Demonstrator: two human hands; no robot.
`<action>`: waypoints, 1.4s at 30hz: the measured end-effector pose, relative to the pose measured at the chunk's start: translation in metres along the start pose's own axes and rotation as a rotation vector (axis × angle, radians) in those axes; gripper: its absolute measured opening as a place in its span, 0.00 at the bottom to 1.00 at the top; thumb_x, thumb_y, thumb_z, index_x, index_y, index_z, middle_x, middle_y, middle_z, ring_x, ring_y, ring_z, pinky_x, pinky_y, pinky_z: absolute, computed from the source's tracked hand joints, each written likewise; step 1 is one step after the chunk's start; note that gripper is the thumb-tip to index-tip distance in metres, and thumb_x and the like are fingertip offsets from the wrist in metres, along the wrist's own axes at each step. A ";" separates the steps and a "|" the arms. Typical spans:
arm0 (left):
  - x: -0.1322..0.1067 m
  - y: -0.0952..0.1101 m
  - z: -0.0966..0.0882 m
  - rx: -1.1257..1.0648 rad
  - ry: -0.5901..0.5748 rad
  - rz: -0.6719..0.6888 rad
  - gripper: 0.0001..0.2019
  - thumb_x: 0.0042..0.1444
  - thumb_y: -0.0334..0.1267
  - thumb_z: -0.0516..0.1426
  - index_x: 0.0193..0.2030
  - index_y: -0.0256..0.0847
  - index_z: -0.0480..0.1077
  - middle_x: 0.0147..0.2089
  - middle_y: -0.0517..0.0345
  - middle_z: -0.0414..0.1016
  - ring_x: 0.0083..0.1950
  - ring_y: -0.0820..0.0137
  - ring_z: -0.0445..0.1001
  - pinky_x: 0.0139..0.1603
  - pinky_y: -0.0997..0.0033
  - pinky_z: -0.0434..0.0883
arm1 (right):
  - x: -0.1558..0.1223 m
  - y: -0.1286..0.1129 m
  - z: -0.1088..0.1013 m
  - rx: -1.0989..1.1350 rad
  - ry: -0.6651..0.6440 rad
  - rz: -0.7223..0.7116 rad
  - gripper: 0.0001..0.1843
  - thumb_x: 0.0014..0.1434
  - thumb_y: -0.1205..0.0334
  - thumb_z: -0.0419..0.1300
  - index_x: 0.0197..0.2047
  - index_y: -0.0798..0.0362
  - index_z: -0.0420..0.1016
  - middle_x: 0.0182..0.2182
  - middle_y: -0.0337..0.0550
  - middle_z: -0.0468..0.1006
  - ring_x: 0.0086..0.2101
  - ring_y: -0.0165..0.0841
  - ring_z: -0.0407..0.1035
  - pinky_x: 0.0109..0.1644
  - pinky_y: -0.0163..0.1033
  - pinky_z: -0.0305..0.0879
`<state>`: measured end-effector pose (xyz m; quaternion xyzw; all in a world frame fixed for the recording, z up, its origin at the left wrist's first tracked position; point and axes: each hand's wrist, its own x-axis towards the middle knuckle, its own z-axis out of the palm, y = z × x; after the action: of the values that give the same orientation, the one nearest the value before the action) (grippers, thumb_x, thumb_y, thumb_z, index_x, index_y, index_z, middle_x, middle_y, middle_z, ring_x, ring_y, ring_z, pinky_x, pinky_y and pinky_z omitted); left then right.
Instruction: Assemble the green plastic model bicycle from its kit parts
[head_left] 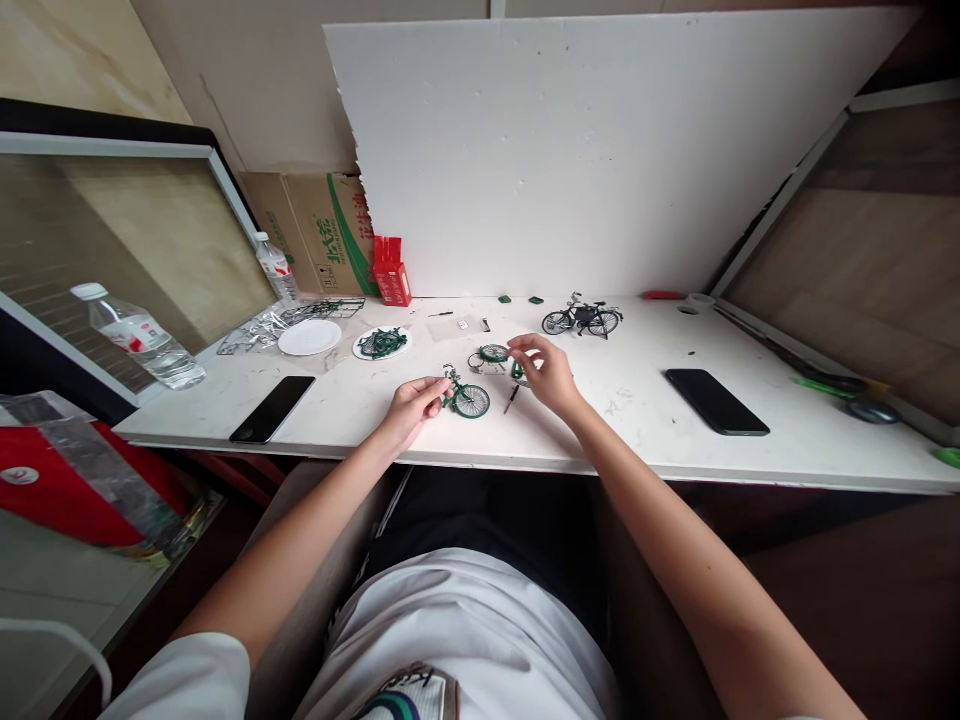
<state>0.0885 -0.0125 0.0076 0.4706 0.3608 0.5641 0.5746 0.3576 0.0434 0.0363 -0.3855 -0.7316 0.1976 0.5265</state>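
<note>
My left hand point(414, 408) pinches the front section of a green model bicycle, with its handlebar, fork and spoked front wheel point(472, 401), just above the table's front part. To the right, my right hand point(546, 372) is closed with its fingers bent, and what is between the fingertips is hidden. Beside those fingertips is a second green spoked wheel point(494, 353), apparently lying on the table; I cannot tell if they touch it. A green part shows partly under the same hand. Below it lies a small dark thin tool point(511, 400).
A black model bicycle point(582, 317) stands at the back. Green parts fill a small white plate point(409, 347); another white plate point(310, 337) is beside it. Phones lie left point(272, 409) and right point(717, 402). A water bottle point(139, 338) and red box point(392, 272) stand left.
</note>
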 end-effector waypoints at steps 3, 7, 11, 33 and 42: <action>-0.001 0.002 0.001 0.011 -0.015 0.008 0.17 0.53 0.48 0.74 0.38 0.35 0.81 0.40 0.51 0.80 0.24 0.83 0.60 0.24 0.74 0.51 | 0.002 0.025 -0.012 -0.282 -0.040 0.011 0.12 0.70 0.64 0.56 0.49 0.52 0.82 0.49 0.52 0.84 0.51 0.47 0.73 0.56 0.53 0.71; -0.003 0.005 0.003 0.035 -0.030 -0.002 0.18 0.52 0.49 0.73 0.39 0.35 0.81 0.40 0.50 0.81 0.23 0.82 0.60 0.23 0.73 0.51 | -0.007 0.038 -0.008 -0.563 -0.295 0.006 0.19 0.70 0.69 0.53 0.56 0.53 0.83 0.54 0.55 0.82 0.58 0.52 0.66 0.61 0.54 0.67; -0.003 0.006 0.004 0.044 -0.033 -0.001 0.19 0.52 0.50 0.74 0.38 0.35 0.81 0.39 0.50 0.81 0.24 0.82 0.60 0.24 0.73 0.52 | -0.013 0.029 0.001 -0.700 -0.406 -0.049 0.27 0.74 0.68 0.46 0.69 0.52 0.75 0.63 0.56 0.77 0.66 0.54 0.58 0.65 0.57 0.63; -0.004 0.005 0.003 0.066 -0.022 -0.017 0.19 0.51 0.50 0.73 0.38 0.35 0.81 0.39 0.49 0.82 0.25 0.80 0.62 0.25 0.73 0.54 | -0.010 0.020 0.000 -0.876 -0.404 -0.137 0.20 0.73 0.67 0.52 0.54 0.54 0.85 0.55 0.61 0.78 0.59 0.53 0.61 0.57 0.53 0.63; -0.009 0.007 0.006 0.097 -0.013 -0.004 0.20 0.50 0.51 0.74 0.39 0.35 0.82 0.38 0.48 0.82 0.25 0.80 0.63 0.25 0.73 0.54 | -0.010 0.009 -0.008 -0.910 -0.409 -0.138 0.17 0.69 0.72 0.54 0.43 0.54 0.85 0.50 0.60 0.82 0.54 0.52 0.63 0.52 0.51 0.60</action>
<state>0.0914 -0.0230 0.0149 0.5010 0.3849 0.5417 0.5544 0.3692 0.0404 0.0267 -0.4800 -0.8556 -0.1052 0.1629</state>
